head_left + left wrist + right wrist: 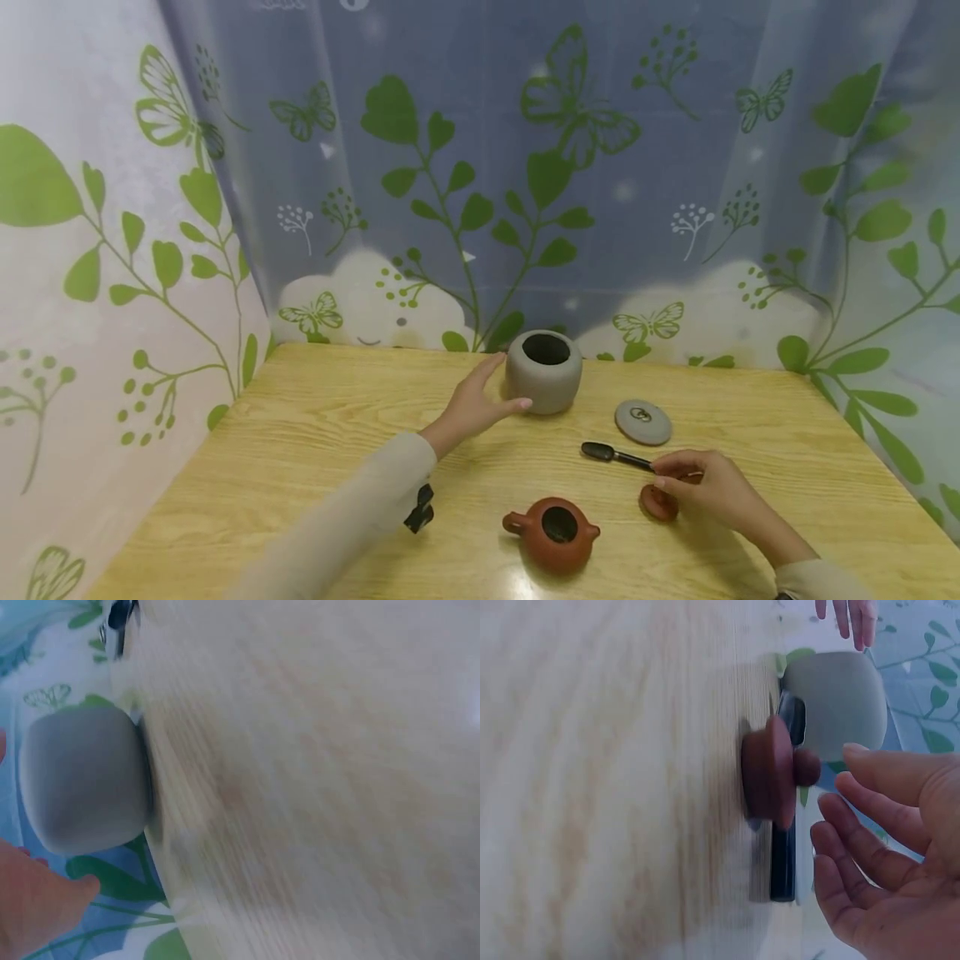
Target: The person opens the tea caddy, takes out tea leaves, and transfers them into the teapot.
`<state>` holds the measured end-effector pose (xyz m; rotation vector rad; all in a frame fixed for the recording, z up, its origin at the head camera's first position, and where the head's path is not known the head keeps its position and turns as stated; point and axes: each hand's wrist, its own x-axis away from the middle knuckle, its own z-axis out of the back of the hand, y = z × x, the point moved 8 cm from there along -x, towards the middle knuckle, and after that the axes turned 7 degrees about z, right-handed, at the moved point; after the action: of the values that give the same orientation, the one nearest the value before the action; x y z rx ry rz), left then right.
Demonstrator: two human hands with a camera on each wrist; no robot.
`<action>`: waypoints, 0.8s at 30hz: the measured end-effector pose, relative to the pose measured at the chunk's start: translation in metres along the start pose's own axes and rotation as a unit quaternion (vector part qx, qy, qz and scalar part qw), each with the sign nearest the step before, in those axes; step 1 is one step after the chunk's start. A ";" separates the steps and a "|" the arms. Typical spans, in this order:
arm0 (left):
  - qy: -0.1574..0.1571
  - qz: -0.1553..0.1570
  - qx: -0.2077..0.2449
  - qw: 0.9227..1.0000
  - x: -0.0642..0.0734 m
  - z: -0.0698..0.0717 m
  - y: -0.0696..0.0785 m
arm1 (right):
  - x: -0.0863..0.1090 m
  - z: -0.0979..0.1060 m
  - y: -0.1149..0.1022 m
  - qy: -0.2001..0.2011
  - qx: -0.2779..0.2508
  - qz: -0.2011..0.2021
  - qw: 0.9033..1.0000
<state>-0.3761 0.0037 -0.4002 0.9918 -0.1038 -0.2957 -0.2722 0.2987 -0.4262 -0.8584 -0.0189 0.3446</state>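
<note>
My left hand (472, 408) reaches to the near left side of a grey round jar (553, 390), its thumb and fingers spread apart. In the left wrist view the uncovered jar (84, 780) stands upright, with the thumb (45, 900) beside it. My right hand (712, 492) hovers over a reddish-brown teapot lid (657, 505), its fingers loosely bent. A gap shows between those fingers and the knob of the lid (780, 776) in the right wrist view. Just beyond the lid lies a small dark scoop (600, 452) with a black handle.
An uncovered reddish-brown teapot (573, 554) sits near the front, its handle to the left and spout to the right. The jar's grey lid (654, 429) lies right of the jar. Patterned curtains (480, 167) border the wooden table (315, 400) at the back and sides.
</note>
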 end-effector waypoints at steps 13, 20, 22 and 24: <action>-0.149 -0.010 0.082 0.985 0.075 -0.014 -0.015 | 0.011 -0.014 -0.014 -0.025 -0.001 0.040 0.999; -0.219 0.025 0.176 0.959 0.104 -0.031 -0.022 | 0.012 -0.012 -0.014 -0.021 0.026 0.052 0.998; -0.230 0.038 0.199 0.952 0.109 -0.035 -0.024 | 0.012 -0.012 -0.012 -0.024 0.027 0.052 0.998; -0.234 0.048 0.212 0.948 0.112 -0.038 -0.025 | 0.012 -0.012 -0.011 -0.023 0.030 0.049 0.998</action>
<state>-0.2654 -0.0111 -0.4473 1.3222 -0.6696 -0.4272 -0.2554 0.2871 -0.4270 -0.7931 -0.0099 0.4548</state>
